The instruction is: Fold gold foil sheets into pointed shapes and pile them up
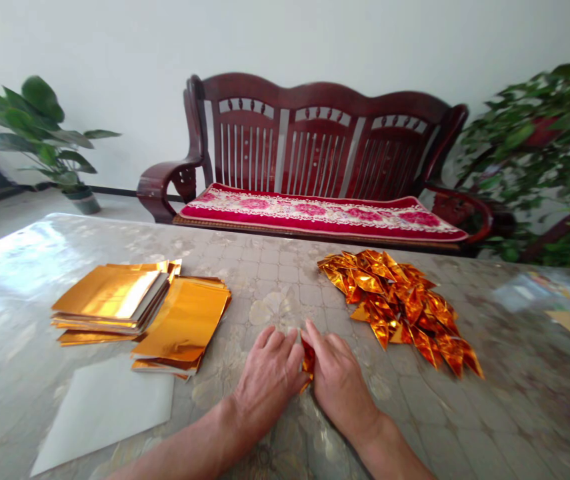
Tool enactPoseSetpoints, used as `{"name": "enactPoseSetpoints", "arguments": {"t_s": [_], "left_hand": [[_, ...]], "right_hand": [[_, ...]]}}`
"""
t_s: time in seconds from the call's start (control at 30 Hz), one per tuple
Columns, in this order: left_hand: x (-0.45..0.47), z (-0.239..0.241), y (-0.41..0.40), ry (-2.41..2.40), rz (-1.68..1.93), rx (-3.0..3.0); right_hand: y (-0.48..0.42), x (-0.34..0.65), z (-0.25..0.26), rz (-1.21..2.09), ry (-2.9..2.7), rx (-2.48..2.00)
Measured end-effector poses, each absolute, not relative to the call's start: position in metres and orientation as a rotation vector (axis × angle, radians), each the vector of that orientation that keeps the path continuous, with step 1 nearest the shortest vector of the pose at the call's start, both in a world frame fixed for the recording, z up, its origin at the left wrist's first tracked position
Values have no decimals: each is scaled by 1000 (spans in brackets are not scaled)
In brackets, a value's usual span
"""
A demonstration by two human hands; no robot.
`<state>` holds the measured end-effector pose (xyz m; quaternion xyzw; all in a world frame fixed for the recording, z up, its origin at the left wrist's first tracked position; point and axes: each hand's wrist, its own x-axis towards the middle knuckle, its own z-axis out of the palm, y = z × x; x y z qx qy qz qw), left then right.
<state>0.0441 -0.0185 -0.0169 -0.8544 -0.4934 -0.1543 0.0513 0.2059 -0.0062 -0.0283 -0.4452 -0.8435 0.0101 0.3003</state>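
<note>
The left hand (271, 365) is bare, its back lined with fine creases and faint ridges running toward rounded knuckles. The right hand (339, 381), also bare, looks smoother and broad across the back, with a tapering index finger. Both forearms (189, 440) are uncovered down to the lower edge, widening gradually from the wrists.

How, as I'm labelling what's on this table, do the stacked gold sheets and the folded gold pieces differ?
The stacked sheets lie mostly flat, while the folded pieces are bent into pointed shapes. The stacked sheets form two piles; the folded pieces a loose heap. The stacked sheets are nearer the left hand, the folded pieces nearer the right hand. Both look shiny gold-orange and rest on the table.
</note>
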Motion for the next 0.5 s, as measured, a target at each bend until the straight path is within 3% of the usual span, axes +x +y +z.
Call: {"name": "enactPoseSetpoints", "arguments": {"t_s": [0.5], "left_hand": [[45, -19, -21, -1554, -538, -2582]], "right_hand": [[-6, 209, -32, 13, -2293, -1187]]}}
